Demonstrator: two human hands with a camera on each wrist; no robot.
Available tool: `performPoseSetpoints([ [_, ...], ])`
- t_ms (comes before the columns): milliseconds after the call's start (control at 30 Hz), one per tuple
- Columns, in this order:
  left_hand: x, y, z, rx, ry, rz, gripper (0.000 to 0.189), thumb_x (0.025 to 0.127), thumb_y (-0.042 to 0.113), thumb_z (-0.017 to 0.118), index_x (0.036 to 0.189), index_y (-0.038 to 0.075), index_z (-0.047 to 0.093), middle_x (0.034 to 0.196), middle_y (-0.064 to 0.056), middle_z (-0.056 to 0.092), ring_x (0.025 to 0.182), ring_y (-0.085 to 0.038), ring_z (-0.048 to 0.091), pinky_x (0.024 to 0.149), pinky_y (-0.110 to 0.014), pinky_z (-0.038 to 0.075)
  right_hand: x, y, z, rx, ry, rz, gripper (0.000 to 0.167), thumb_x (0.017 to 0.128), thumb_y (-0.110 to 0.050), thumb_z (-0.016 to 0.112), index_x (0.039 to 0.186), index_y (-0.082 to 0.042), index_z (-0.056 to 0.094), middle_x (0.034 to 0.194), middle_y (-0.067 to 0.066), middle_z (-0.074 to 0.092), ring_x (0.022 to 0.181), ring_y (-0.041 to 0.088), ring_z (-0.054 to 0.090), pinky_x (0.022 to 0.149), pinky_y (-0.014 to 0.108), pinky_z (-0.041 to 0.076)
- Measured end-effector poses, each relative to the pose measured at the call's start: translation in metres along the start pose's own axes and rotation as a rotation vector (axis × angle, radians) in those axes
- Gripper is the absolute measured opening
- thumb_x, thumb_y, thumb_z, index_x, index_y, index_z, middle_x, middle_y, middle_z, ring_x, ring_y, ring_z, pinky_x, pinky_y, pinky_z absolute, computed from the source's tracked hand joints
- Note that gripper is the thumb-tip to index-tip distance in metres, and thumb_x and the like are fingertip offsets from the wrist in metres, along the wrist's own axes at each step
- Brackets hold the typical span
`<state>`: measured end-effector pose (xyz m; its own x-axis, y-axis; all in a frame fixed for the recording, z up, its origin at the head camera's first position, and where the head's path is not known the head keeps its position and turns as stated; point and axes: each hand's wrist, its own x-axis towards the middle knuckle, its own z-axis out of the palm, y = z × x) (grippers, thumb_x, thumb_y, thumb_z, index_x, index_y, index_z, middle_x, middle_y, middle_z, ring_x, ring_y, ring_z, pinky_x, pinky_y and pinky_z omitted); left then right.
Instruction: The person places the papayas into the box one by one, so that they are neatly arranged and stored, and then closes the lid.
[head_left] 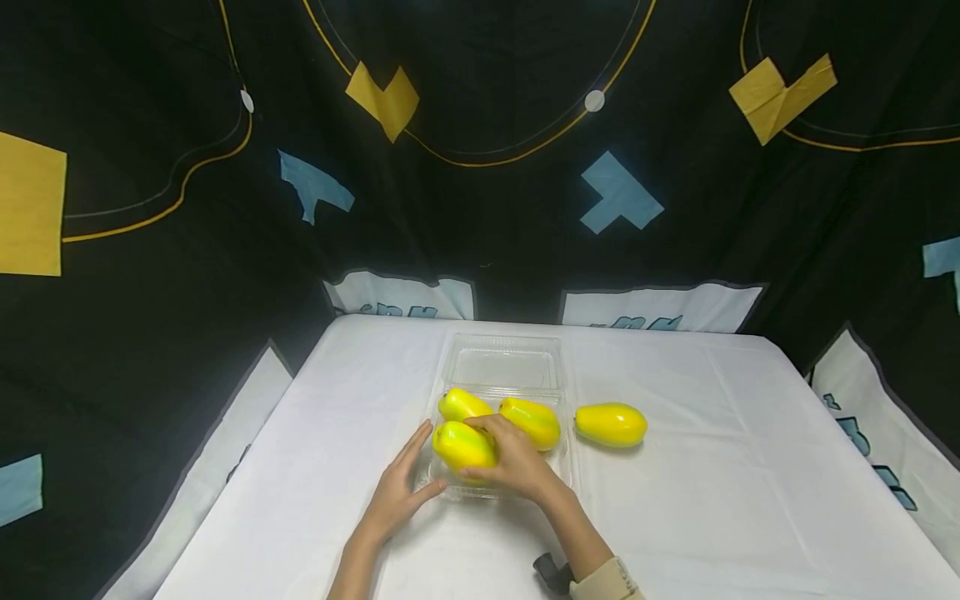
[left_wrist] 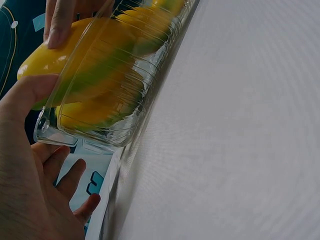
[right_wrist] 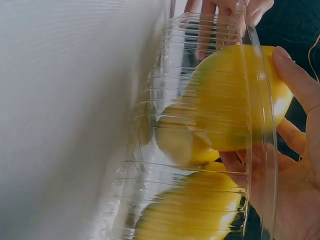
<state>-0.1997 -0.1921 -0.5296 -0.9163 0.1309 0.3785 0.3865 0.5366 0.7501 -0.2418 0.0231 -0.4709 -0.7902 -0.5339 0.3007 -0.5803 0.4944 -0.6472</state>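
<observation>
Head view: the right grip [head_left: 519,457] is clamped on a yellow fruit [head_left: 455,447], partly inside the clear container [head_left: 506,367]; the left grip [head_left: 397,492] stands apart, fingers spread, left of that fruit. Two more fruits [head_left: 534,423] lie beyond the right grip, a loose fruit [head_left: 611,426] to its right on the counter [head_left: 712,492]. Left wrist: the left grip's thumb is near the rim — best used to steady it. Right wrist: thumb and fingers straddle the held fruit — slow moves should spare its neighbours.

Your right hand [head_left: 517,460] grips one yellow-green fruit [head_left: 459,445]; the open clear container [head_left: 504,367] beneath holds two others [head_left: 534,425]; a fourth [head_left: 611,425] lies rightward.
</observation>
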Motion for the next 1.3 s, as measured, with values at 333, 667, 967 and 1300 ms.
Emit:
performPoseSetpoints([
  [333,0.001,0.0,-0.001,-0.002,0.004,0.004,0.076,0.081,0.026,0.069,0.145,0.013,0.03,0.15,-0.002,0.026,0.135,-0.029,0.026,0.101,-0.063,0.024,0.0,0.003,0.004,-0.028,0.006,-0.027,0.065,0.071,-0.04,0.078,0.126,-0.016,0.054,0.121,-0.001,0.052,0.119,0.02,0.044,0.106,0.046,0.029],
  [667,0.002,-0.002,0.0,0.013,0.009,0.021,0.076,0.081,0.032,0.068,0.145,0.013,0.03,0.15,-0.003,0.026,0.134,-0.03,0.026,0.1,-0.063,0.025,0.001,0.008,0.009,-0.098,-0.001,-0.063,0.068,0.069,-0.045,0.077,0.126,-0.016,0.054,0.123,-0.002,0.054,0.119,0.017,0.044,0.111,0.045,0.018],
  [967,0.001,-0.001,-0.001,0.004,-0.001,0.014,0.076,0.083,0.036,0.066,0.145,0.012,0.03,0.15,-0.003,0.025,0.134,-0.03,0.026,0.1,-0.064,0.025,0.002,0.011,0.011,-0.095,-0.033,-0.058,0.069,0.069,-0.046,0.076,0.127,-0.017,0.053,0.124,-0.002,0.053,0.12,0.017,0.042,0.111,0.044,0.019],
  [1300,0.001,-0.002,0.0,0.004,-0.009,-0.003,0.077,0.082,0.037,0.066,0.145,0.013,0.029,0.15,-0.003,0.025,0.135,-0.029,0.025,0.1,-0.063,0.024,0.002,0.013,0.01,-0.076,-0.03,-0.097,0.071,0.068,-0.048,0.077,0.127,-0.016,0.054,0.125,-0.003,0.053,0.119,0.016,0.041,0.11,0.046,0.021],
])
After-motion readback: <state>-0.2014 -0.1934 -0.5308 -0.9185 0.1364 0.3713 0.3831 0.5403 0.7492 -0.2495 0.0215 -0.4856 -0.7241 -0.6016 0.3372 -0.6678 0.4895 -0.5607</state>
